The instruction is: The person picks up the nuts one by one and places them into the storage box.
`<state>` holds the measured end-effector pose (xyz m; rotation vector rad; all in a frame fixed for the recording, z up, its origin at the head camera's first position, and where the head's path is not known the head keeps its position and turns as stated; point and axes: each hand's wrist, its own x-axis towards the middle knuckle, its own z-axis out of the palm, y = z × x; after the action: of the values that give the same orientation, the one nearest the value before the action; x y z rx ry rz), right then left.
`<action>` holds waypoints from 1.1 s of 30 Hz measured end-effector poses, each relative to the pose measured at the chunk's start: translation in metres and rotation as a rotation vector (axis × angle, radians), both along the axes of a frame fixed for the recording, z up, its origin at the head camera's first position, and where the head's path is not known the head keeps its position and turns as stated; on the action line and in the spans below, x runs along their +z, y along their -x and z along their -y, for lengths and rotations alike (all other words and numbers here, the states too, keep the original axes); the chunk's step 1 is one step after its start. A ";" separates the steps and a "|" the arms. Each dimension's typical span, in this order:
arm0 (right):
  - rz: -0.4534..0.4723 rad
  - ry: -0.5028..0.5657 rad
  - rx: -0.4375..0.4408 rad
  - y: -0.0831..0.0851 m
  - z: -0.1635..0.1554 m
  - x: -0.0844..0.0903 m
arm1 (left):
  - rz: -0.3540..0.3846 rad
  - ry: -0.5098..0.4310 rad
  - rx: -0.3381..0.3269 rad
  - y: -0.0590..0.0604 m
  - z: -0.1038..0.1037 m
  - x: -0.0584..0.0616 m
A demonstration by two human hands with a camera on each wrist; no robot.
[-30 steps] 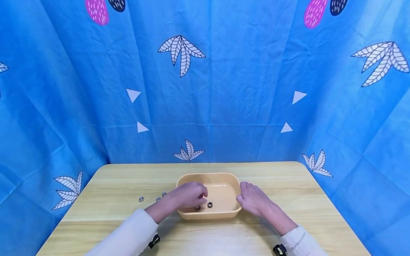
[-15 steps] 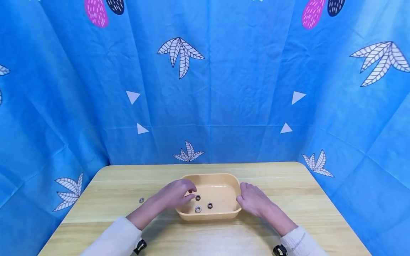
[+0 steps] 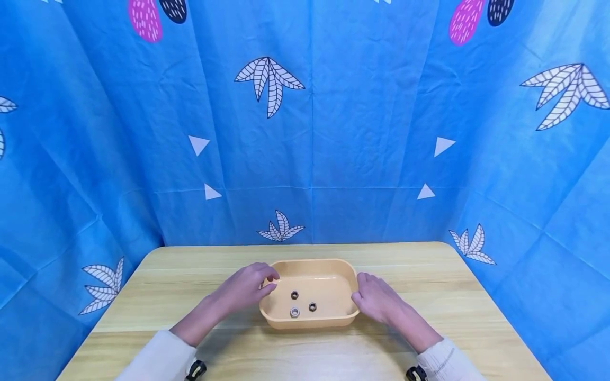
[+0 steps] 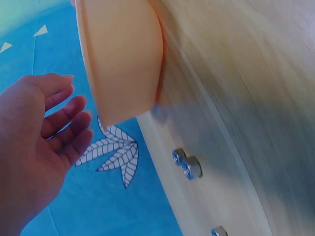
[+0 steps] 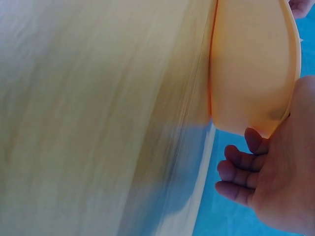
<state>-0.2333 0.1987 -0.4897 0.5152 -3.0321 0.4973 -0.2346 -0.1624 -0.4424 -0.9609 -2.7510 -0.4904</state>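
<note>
A peach plastic basin [image 3: 329,321] sits on the table with three metal hex nuts inside: a dark one [image 3: 294,295], a silver one [image 3: 295,312] and another dark one [image 3: 312,306]. My left hand [image 3: 245,288] hovers at the basin's left end, fingers loosely curved, thumb and fingertips apart with nothing between them. In the left wrist view, that hand [image 4: 49,128] shows its bare palm beside the basin wall [image 4: 123,64]. On the opposite end, my right hand [image 3: 378,299] holds the basin's rim, fingers bent against the outer wall in the right wrist view.
More nuts lie on the wooden table left of the basin; the left wrist view shows a pair [image 4: 189,167] close together and another nut [image 4: 219,231] apart. My left forearm covers that area in the head view. A blue patterned curtain [image 3: 357,132] stands behind the table.
My left hand has drawn back leftward from over the basin to its left end, uncovering the nuts inside. My right hand keeps its hold on the rim.
</note>
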 end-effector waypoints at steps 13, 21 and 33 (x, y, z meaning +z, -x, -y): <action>0.019 0.016 -0.012 -0.002 0.000 0.000 | 0.017 -0.041 0.073 -0.001 0.028 -0.003; 0.016 0.018 -0.006 -0.002 0.000 -0.002 | 0.094 -0.027 0.159 -0.003 0.045 -0.003; 0.015 0.016 -0.006 0.000 0.000 -0.002 | 0.136 -0.036 0.187 -0.003 0.068 -0.019</action>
<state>-0.2330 0.1989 -0.4916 0.5031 -3.0402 0.5267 -0.2317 -0.2299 -0.4610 -0.6768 -2.9041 -0.5911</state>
